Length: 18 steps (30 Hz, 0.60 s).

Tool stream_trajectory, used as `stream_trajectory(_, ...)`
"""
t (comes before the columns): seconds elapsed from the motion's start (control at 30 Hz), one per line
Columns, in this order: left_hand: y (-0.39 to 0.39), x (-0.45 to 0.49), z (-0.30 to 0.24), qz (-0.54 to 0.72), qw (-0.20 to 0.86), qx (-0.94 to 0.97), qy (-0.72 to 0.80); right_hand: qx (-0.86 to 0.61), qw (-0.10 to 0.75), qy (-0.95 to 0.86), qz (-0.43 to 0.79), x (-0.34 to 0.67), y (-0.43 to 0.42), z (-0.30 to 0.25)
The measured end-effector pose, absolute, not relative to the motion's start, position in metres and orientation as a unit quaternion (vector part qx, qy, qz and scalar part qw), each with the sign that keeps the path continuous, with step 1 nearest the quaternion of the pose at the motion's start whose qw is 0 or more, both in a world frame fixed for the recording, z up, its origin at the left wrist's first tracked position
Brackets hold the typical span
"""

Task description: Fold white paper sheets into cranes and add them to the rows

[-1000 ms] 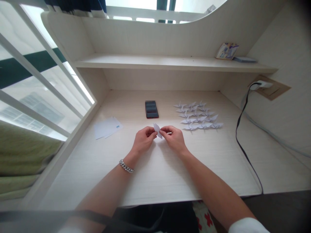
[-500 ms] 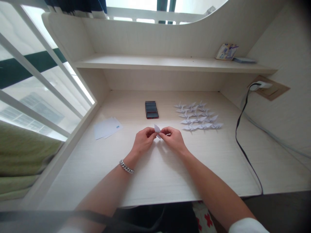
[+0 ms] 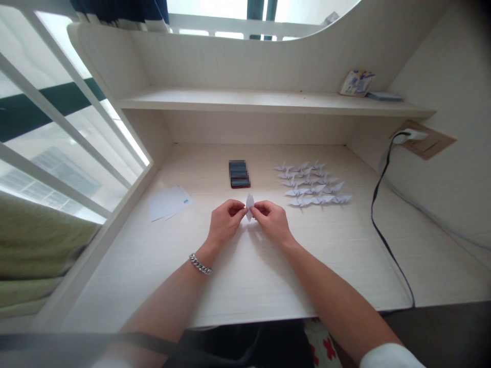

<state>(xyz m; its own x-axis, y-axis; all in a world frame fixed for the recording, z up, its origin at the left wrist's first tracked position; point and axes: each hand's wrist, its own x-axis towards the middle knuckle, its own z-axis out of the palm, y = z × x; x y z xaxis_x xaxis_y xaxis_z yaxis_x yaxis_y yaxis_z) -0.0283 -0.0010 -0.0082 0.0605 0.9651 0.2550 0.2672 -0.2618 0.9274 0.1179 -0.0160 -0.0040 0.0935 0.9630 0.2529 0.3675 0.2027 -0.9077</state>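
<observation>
A small piece of folded white paper (image 3: 249, 202) stands upright between my hands, just above the desk. My left hand (image 3: 227, 219) pinches its left side between thumb and fingers. From the right, my right hand (image 3: 271, 219) pinches the other side the same way. The fingertips cover part of the folds. Several white folded paper cranes (image 3: 312, 185) stand in rows beyond my right hand. Off to the left lie some flat white paper sheets (image 3: 169, 203), one with a small blue mark.
A dark, blurred-out rectangular object (image 3: 240, 174) lies behind my hands. A black cable (image 3: 378, 225) runs from the wall socket (image 3: 426, 140) down the desk's right side. Above the back of the desk is a shelf (image 3: 249, 100) with a small packet (image 3: 356, 83).
The folded paper has turned from a leftward tilt to nearly upright and shows a wider face. My left hand has shifted slightly left; both hands still pinch it.
</observation>
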Motion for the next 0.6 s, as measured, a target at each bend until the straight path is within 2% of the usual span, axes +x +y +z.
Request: stream_trajectory(0.6, -0.0016, -0.0285, -0.0071, 0.482, 0.352, 0.637, 0.488, -0.545, 0.479, -0.620, 0.298, 0.1168, -0.0173, -0.0026)
